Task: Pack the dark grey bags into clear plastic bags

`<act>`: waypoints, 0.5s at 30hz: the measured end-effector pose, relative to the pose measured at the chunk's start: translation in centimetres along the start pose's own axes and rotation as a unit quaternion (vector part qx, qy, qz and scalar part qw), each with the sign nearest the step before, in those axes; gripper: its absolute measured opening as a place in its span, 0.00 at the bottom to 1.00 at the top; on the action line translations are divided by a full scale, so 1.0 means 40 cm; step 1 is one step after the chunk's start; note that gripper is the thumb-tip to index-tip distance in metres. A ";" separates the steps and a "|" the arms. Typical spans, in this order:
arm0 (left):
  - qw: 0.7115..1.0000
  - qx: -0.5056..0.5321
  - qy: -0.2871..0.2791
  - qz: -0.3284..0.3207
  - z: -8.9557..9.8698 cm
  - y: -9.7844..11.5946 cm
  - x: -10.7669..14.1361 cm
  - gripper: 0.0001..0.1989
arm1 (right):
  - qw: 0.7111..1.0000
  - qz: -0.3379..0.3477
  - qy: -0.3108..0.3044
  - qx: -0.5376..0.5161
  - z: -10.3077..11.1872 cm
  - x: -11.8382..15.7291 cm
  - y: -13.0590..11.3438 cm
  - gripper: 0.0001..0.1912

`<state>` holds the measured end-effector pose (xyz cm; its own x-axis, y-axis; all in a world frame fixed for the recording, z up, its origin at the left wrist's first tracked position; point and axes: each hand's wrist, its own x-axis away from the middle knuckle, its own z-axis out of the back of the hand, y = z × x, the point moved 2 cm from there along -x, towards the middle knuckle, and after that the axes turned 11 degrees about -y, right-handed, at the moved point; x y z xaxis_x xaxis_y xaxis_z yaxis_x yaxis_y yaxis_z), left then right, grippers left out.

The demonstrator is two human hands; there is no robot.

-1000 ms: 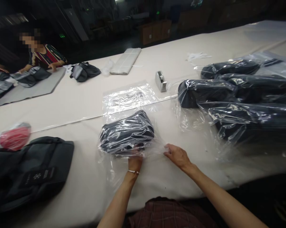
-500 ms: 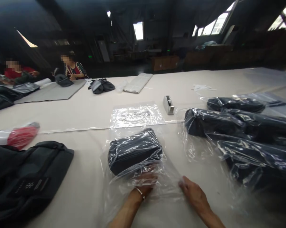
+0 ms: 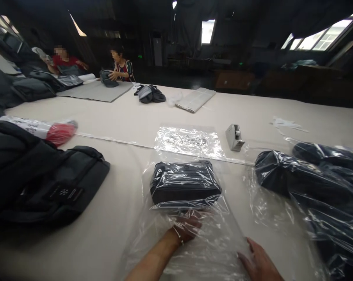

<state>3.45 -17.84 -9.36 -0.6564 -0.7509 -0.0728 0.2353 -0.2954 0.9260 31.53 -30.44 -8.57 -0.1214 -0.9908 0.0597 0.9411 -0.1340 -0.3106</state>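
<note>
A dark zipped pouch [image 3: 185,185] lies inside a clear plastic bag [image 3: 214,249] on the table in front of me. My left hand [image 3: 189,225] reaches into the bag, palm down, just on the near side of the pouch. Its fingers stretch out under the shiny film, and glare blurs their tips. Beside the bag's right edge is my right hand [image 3: 257,259], with thumb and fingers apart and nothing visible between them. The bag's far end, with printed text, lies flat beyond the pouch.
Several bagged dark pouches [image 3: 308,179] lie at the right. A dark backpack [image 3: 62,183] and a red-and-white bagged item [image 3: 59,132] are at the left. A tape dispenser [image 3: 235,137], a folded grey sheet [image 3: 195,100] and white strips [image 3: 287,124] lie farther back. Two people sit across the table.
The pouch has turned squarer to me inside the bag, my left hand still behind it. My right hand has let go of the bag's edge. The view has swung left.
</note>
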 end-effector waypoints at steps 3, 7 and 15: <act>0.999 0.035 0.012 0.004 0.032 0.026 0.058 0.11 | 0.972 0.157 0.148 0.089 0.088 -0.046 -0.171 0.28; 0.982 0.075 0.150 0.088 0.117 0.020 0.175 0.15 | 0.921 0.349 0.140 0.102 0.165 -0.172 -0.438 0.25; 0.878 0.303 0.337 0.152 0.248 -0.123 0.291 0.24 | 0.878 0.478 0.007 0.016 0.196 -0.195 -0.391 0.09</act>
<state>-12.46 -19.26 -11.08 -0.0072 -0.9800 0.1989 -0.2318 0.1951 0.9530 20.22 -20.48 3.24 0.7247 -0.6509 -0.2261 0.6237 0.7592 -0.1864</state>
